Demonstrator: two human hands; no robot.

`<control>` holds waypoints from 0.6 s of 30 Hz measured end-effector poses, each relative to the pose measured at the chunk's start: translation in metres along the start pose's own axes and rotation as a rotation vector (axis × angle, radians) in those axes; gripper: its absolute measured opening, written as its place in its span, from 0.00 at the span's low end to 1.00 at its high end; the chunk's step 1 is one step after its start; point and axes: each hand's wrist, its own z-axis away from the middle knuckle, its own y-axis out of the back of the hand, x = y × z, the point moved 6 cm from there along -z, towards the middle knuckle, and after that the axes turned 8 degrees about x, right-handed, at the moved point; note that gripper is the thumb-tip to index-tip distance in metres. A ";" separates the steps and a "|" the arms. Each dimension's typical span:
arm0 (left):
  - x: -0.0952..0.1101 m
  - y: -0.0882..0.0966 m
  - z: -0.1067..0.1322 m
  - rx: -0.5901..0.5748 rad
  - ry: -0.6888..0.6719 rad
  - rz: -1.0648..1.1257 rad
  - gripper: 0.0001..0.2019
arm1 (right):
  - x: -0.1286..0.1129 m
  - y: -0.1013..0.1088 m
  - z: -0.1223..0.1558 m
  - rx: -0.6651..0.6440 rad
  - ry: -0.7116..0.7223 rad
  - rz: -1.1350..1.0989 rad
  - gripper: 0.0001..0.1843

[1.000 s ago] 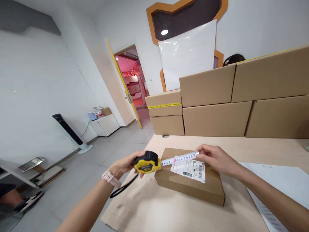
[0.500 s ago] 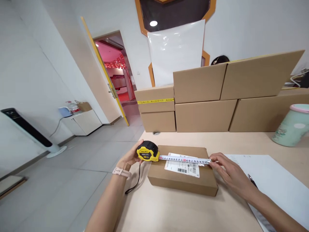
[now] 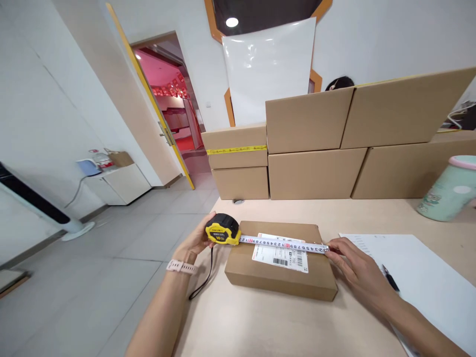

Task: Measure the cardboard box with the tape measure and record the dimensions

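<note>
My left hand (image 3: 197,238) is wrapped round the yellow and black case of a tape measure (image 3: 223,230) at the left end of a cardboard box (image 3: 278,285). The white blade (image 3: 267,242) runs out across the box top, over a white shipping label (image 3: 280,260). At the box's right end, my right hand (image 3: 351,260) pinches the metal tip of the blade between thumb and fingers. A black wrist strap (image 3: 203,285) dangles from the case onto the table.
Stacked cardboard boxes (image 3: 316,176) line the table's back edge. A green tumbler (image 3: 448,191) stands at the right. Paper (image 3: 427,277) and a black pen (image 3: 390,278) lie by my right forearm. Someone's head (image 3: 340,83) shows behind the boxes. The table (image 3: 223,322) ends at the left.
The tape case has moved slightly left, and a little more blade shows between my hands. The whole view has shifted slightly. Both hands keep their hold.
</note>
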 end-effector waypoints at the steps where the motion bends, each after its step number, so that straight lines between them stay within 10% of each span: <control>1: -0.001 0.002 -0.001 0.002 0.001 0.006 0.16 | 0.000 0.000 0.001 0.000 -0.008 0.000 0.14; 18: -0.006 0.012 -0.004 0.087 0.035 0.076 0.18 | 0.039 -0.011 0.010 -0.021 -0.439 -0.177 0.28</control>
